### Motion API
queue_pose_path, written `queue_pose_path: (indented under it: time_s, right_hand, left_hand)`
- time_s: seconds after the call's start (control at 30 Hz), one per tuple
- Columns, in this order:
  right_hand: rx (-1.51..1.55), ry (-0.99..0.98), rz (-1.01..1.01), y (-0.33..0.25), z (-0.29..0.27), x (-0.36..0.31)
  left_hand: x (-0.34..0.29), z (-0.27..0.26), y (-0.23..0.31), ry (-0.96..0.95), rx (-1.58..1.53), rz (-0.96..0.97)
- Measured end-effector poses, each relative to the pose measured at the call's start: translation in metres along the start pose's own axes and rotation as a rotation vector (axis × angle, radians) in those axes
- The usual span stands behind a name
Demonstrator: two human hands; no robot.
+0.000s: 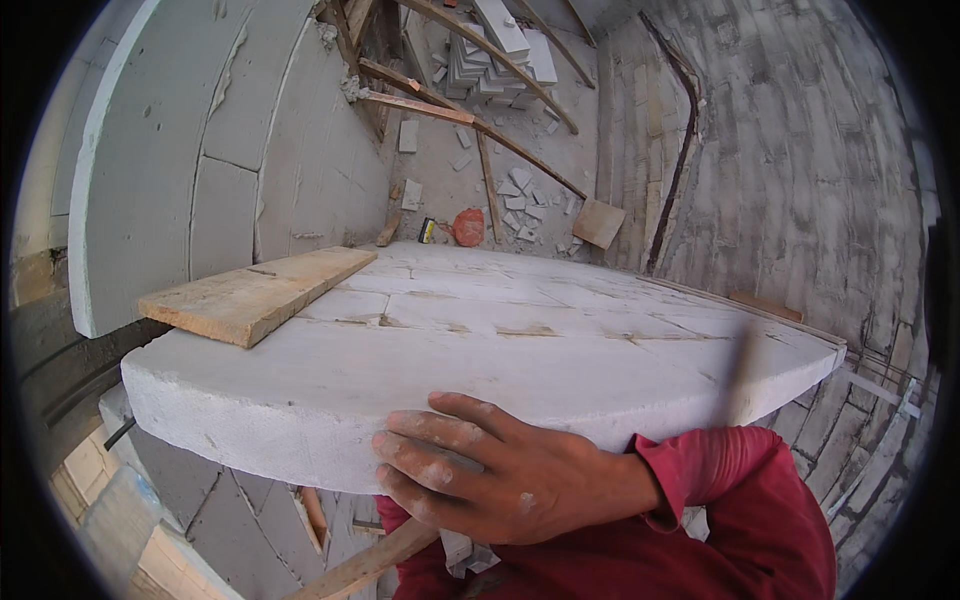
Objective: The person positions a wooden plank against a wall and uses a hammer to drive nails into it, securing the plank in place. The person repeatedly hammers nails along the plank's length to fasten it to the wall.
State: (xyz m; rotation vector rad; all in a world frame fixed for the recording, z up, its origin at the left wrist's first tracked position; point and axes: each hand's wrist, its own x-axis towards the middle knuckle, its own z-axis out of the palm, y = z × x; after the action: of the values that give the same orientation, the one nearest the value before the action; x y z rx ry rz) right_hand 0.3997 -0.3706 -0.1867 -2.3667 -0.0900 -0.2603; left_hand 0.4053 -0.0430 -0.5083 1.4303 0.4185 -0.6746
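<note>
My right hand (500, 465), dusted with white, comes in from the right in a red sleeve (700, 470). It lies back-up across the near edge of a white block wall (400, 375). Its fingers are a little apart and point left over the block's side; the thumb is hidden. Below the hand, a wooden stick (370, 562) slants up from the lower edge, and a small greyish piece (456, 548) shows beside it. I cannot tell whether the hand touches either. My left hand is not in view. Above the red sleeve, a brown streak (740, 370) is smeared by motion.
A wooden plank (258, 297) rests on the wall's left end, beside an upright grey block wall (225, 150). Beyond, wooden poles (480, 125) lean over the floor, with stacked white blocks (500, 65), broken pieces (522, 205) and a red bag-like thing (468, 227). A rough wall (770, 150) rises right.
</note>
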Motion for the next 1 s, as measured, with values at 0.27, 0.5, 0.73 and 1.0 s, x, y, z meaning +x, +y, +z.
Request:
queue_pose_path:
  time_s: [0.27,0.5,0.73,1.0]
  right_hand:
    - [-0.056,0.016,-0.019,-0.004,-0.01,0.011]
    - [-0.11,0.031,0.001,-0.012,-0.012,0.011]
    - [-0.169,0.092,-0.044,-0.01,-0.001,0.004]
    - [-0.184,0.146,-0.054,-0.008,0.006,-0.002]
  left_hand:
    - [0.055,0.038,0.027,-0.043,-0.04,0.125]
    - [0.083,0.056,0.042,-0.058,-0.027,0.236]
    - [0.08,0.089,0.093,-0.163,-0.157,0.355]
    - [0.053,0.111,0.127,-0.068,-0.216,0.175]
